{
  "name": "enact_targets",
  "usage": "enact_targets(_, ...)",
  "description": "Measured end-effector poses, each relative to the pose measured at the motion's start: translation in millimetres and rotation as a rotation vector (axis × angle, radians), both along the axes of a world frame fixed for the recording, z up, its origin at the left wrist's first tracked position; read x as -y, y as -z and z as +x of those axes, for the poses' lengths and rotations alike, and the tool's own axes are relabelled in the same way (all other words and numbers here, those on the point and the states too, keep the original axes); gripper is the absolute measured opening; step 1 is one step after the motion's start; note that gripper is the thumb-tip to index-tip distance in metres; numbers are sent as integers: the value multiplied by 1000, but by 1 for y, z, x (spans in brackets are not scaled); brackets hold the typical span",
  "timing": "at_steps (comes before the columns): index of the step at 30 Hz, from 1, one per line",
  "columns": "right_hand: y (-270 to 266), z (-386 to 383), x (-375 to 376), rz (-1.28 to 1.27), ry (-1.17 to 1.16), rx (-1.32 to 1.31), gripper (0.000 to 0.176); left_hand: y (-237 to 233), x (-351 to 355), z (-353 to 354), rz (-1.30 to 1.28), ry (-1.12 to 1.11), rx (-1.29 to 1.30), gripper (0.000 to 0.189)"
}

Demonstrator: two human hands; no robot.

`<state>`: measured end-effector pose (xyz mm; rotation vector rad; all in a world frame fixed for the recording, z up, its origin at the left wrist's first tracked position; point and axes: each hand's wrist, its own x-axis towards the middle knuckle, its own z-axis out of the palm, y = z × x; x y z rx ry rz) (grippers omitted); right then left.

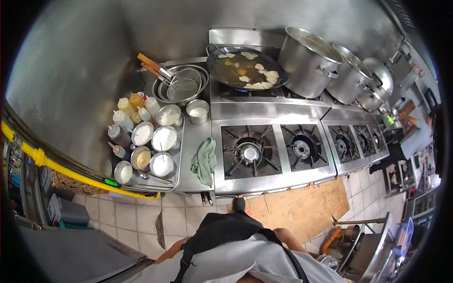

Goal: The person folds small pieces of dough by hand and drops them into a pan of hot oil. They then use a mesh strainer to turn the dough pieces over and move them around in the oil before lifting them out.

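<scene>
Both my hands are out of sight. Only my left forearm (172, 250) and right forearm (290, 239) show, passing behind my black apron (217, 231). Nearest in front are the stove (273, 181) and a steel counter (191, 137). A green cloth (204, 160) lies on the counter's front part. At the back, a wide wok (226, 73) of oil holds several pale pieces and a few yellow ones, with a blue flame beneath. To the left, a steel tray (177, 174) carries bowls of white powder (142, 134) and squeeze bottles (123, 106).
Large steel pots (306, 66) stand right of the wok. Wooden-handled strainers (183, 88) rest in a basin (205, 78). A yellow pipe (71, 169) runs along the left. Cardboard (302, 207) covers part of the tiled floor. Another person (417, 139) works at the far right.
</scene>
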<state>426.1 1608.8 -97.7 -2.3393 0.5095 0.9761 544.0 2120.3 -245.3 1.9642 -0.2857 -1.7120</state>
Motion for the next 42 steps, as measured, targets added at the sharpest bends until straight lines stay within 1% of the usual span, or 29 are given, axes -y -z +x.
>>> enact_targets(1,12,-19,8,-44,81,-33,53,11,-10,-1,-6,27,-17,59)
enact_targets(3,25,-57,21,38,537,-174,47,33,-25,4,-49,89,-52,62)
enact_targets(4,26,-71,23,-20,563,-144,39,43,-33,9,-48,152,-28,64)
enact_targets(5,44,-89,40,-76,410,-167,39,17,-42,23,6,226,136,72)
enact_targets(6,62,-107,48,-128,258,-192,40,-15,-38,29,170,283,438,65)
enact_targets(7,47,-110,35,-124,272,-201,40,-32,-36,43,254,353,473,62)
enact_targets(9,7,-96,11,-17,573,-136,40,-56,-28,61,271,254,555,58)
enact_targets(10,17,-98,4,-19,583,-136,40,-47,-28,66,267,263,557,58)
enact_targets(12,39,-97,-8,68,569,-37,41,-27,-25,77,54,-99,529,56)
enact_targets(13,34,-93,-17,69,570,-38,41,-35,-20,75,55,-97,529,56)
enact_targets(15,20,-78,-42,-15,273,37,40,-52,-9,74,32,-148,569,55)
enact_targets(17,-2,-63,-57,-7,260,19,42,-34,-7,64,53,-91,556,54)
enact_targets(20,4,-63,-51,16,260,-21,45,-45,5,48,99,14,536,45)
enact_targets(22,8,-71,-38,25,302,20,43,-49,12,40,163,249,554,37)
enact_targets(24,8,-82,-16,9,314,38,40,-52,11,31,123,173,587,33)
enact_targets(26,12,-95,9,-3,331,62,38,-68,14,28,68,273,490,32)
enact_targets(27,11,-101,23,4,364,-18,36,-81,23,26,123,282,512,35)
enact_targets(28,11,-108,34,7,397,-97,34,-105,39,32,125,278,526,35)
enact_targets(30,6,-117,52,-23,390,-109,36,-143,72,46,174,404,576,41)
enact_targets(32,1,-105,71,-57,376,-119,39,-137,96,67,14,105,683,52)
enact_targets(34,0,-77,86,-217,132,-77,45,-173,153,86,-61,26,802,56)
enact_targets(35,11,-59,92,-325,-28,30,49,-204,186,95,-230,109,823,52)
enact_targets(36,12,-34,96,-292,-67,76,48,-232,223,101,-420,156,828,47)
enact_targets(37,-3,-3,87,-332,-167,91,46,-263,262,98,-480,192,877,48)
enact_targets(38,-2,25,83,-283,-241,227,47,-259,295,95,-627,263,1077,50)
enact_targets(39,-30,58,62,-285,-255,179,43,-275,331,90,-707,321,1095,50)
enact_targets(40,-50,83,45,-314,-407,249,39,-288,363,82,-740,421,1098,51)
enact_targets(41,-71,107,25,-285,-443,300,37,-300,393,71,-773,522,1099,52)
enact_targets(42,-95,123,3,-238,-455,342,35,-312,424,59,-728,668,888,55)
